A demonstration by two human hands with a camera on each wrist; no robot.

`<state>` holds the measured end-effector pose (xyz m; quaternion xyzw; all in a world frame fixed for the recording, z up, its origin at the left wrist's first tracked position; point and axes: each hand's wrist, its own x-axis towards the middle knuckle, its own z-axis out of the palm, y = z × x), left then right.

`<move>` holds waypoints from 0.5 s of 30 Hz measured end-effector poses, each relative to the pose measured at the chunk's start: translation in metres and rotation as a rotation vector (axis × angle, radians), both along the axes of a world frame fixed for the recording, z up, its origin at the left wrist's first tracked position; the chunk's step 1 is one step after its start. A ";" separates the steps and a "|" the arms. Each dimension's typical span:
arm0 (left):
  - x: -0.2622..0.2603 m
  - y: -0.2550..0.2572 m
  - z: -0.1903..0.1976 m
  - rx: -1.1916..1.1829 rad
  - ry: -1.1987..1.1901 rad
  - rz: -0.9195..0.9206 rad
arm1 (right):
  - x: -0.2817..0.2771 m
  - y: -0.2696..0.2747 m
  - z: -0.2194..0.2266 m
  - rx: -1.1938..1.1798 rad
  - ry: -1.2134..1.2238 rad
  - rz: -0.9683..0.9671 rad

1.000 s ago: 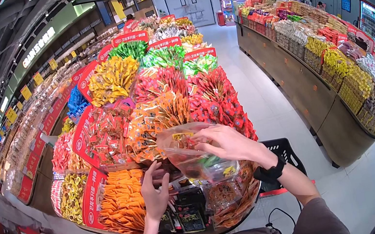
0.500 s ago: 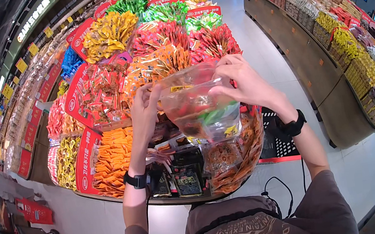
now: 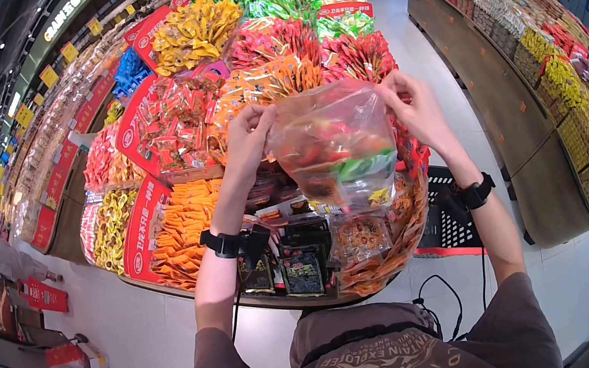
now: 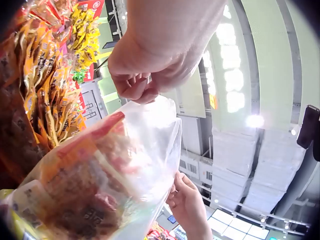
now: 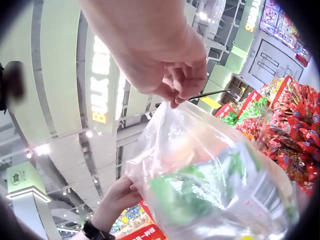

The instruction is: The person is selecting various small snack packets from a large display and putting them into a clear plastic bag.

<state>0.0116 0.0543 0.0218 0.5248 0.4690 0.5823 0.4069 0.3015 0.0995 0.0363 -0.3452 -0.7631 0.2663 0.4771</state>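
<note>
I hold up a clear plastic bag (image 3: 335, 148) with mixed wrapped snacks inside, in front of a round snack display (image 3: 231, 78). My left hand (image 3: 252, 130) pinches the bag's top left corner. My right hand (image 3: 405, 102) pinches the top right corner. In the left wrist view the left hand (image 4: 146, 85) grips the bag (image 4: 100, 175) rim from above, with the right hand (image 4: 187, 200) at the far edge. In the right wrist view the right hand (image 5: 175, 82) pinches the bag (image 5: 220, 185) top, and the left hand (image 5: 117, 197) holds the far side.
The display holds piles of red, orange, yellow and green packets, with dark packets (image 3: 299, 264) at its near edge. A black shopping basket (image 3: 445, 218) stands on the floor at the right. A long shelf of goods (image 3: 554, 73) runs along the aisle's right side.
Both hands lifted the bag higher and spread apart to its top corners. The right hand moved from the bag's mouth to its right corner. The view tilted down.
</note>
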 end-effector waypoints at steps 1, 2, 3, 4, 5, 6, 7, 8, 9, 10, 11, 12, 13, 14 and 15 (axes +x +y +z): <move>-0.001 -0.001 0.007 0.046 -0.015 0.023 | -0.002 -0.004 0.010 -0.041 0.056 -0.001; -0.002 -0.002 0.007 0.047 -0.015 0.022 | 0.000 -0.009 0.016 -0.088 0.114 -0.018; -0.004 -0.003 0.007 0.053 -0.086 0.032 | -0.001 -0.012 0.020 -0.062 0.109 -0.014; -0.005 -0.001 0.008 0.064 -0.156 0.035 | -0.001 -0.015 0.025 -0.052 0.109 -0.018; -0.005 -0.005 0.013 0.054 -0.132 0.023 | -0.003 -0.020 0.026 -0.044 0.171 -0.014; -0.003 -0.006 0.016 0.053 -0.134 0.021 | -0.004 -0.023 0.028 -0.036 0.233 -0.012; 0.001 -0.009 0.016 0.067 -0.195 0.023 | -0.005 -0.026 0.026 -0.047 0.227 -0.019; 0.002 -0.010 0.019 0.094 -0.250 0.029 | -0.008 -0.026 0.028 -0.044 0.251 -0.027; 0.003 -0.009 0.015 0.083 -0.254 0.026 | -0.007 -0.028 0.027 -0.051 0.270 -0.042; 0.007 -0.005 0.010 0.096 -0.211 0.031 | -0.001 -0.027 0.023 -0.059 0.264 -0.058; 0.004 -0.002 0.008 0.121 -0.159 0.048 | -0.003 -0.022 0.019 -0.061 0.165 0.000; 0.003 0.000 0.003 0.120 -0.161 0.039 | -0.001 -0.019 0.017 -0.064 0.066 0.049; 0.002 0.001 -0.003 0.079 -0.213 0.042 | 0.003 -0.018 0.015 -0.064 0.067 0.040; 0.002 0.002 -0.004 0.037 -0.266 0.046 | 0.005 -0.017 0.014 -0.068 0.092 0.041; 0.000 0.001 -0.004 0.034 -0.265 0.043 | 0.006 -0.017 0.012 -0.075 0.115 0.044</move>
